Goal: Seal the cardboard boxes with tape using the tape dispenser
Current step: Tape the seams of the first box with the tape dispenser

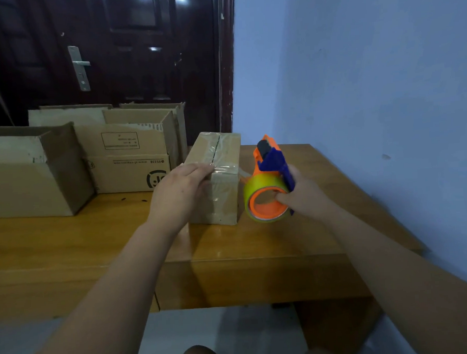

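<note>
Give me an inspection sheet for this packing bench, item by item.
Surface: orange-brown wooden table.
Job's things: small closed brown cardboard box, clear tape over its top seam; orange-and-blue plastic tape dispenser with yellowish roll, beside it; larger open cardboard boxes to its left.
Clutter: two small dark specks on the table.
Hands: left hand flat on the small box's near top edge; right hand grips the dispenser.
Cables: nothing seen.
Surroundings: dark wooden door, pale blue wall.
</note>
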A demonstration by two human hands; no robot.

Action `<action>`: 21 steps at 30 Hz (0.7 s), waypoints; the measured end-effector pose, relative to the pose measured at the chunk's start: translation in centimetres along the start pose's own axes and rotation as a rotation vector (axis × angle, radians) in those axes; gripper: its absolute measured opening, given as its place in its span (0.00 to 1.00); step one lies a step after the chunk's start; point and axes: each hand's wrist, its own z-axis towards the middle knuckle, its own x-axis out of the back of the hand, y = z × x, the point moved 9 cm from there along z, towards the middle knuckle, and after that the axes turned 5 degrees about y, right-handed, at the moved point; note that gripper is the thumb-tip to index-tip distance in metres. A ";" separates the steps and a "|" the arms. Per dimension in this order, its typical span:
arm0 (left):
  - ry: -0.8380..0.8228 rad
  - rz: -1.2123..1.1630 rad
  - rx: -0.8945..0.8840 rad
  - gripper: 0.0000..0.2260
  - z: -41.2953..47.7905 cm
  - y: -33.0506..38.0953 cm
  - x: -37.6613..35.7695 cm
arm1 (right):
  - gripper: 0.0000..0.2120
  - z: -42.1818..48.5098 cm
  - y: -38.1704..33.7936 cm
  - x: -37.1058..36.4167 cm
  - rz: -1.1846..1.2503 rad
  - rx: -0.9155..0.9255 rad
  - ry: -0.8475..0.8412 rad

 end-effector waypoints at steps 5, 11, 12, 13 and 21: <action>-0.025 0.052 -0.015 0.17 -0.1 0.1 -0.1 | 0.44 -1.0 -1.6 2.7 0.235 0.119 -0.023; -0.030 0.076 -0.047 0.16 0.2 0.2 0.1 | 0.35 -1.8 -4.4 3.8 -0.098 0.385 0.090; -0.034 0.076 -0.046 0.16 0.3 0.2 0.1 | 0.34 -1.5 -3.8 3.4 -0.135 0.376 0.057; -0.033 0.073 -0.044 0.16 0.4 0.3 0.2 | 0.33 -1.2 -2.9 2.9 -0.187 0.362 0.017; -0.048 0.062 -0.045 0.16 0.6 0.6 0.3 | 0.32 -1.6 -1.0 6.0 0.081 0.292 0.082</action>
